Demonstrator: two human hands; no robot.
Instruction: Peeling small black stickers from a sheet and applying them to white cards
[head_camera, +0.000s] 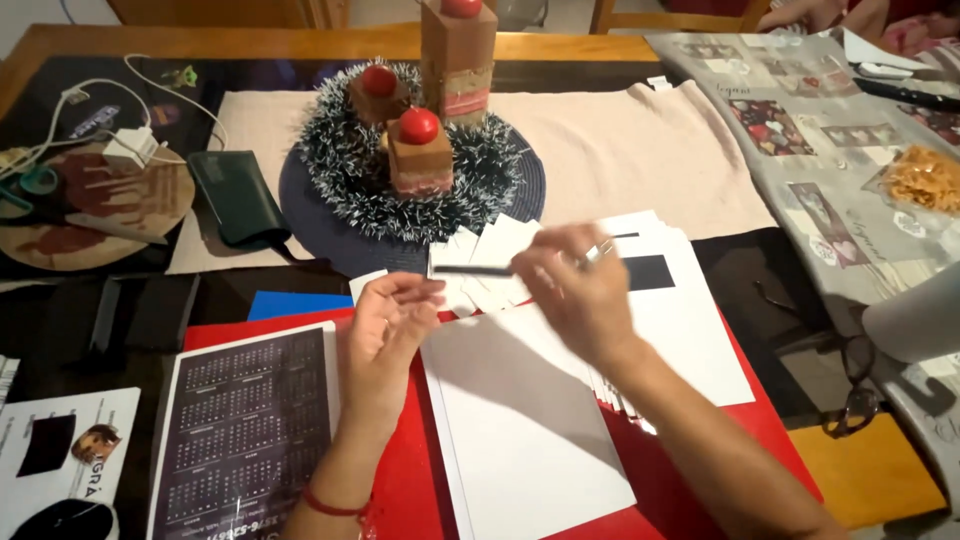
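Observation:
My left hand (383, 330) and my right hand (575, 292) together hold a thin dark strip (470, 269) level above the table, the left pinching its left end, the right its right end. Under them lie small white cut cards (495, 262), a large white sheet (525, 420) and further white sheets with a black band (648, 272), all resting on a red folder (405, 480). A ring shows on my right hand and a red thread circles my left wrist.
A dark calendar sheet (245, 430) lies at the left. Behind stands a tinsel wreath (400, 160) with brown blocks topped by red balls, plus a dark case (237, 195). Glasses (850, 385) lie at the right, a charger with cable (130, 145) at far left.

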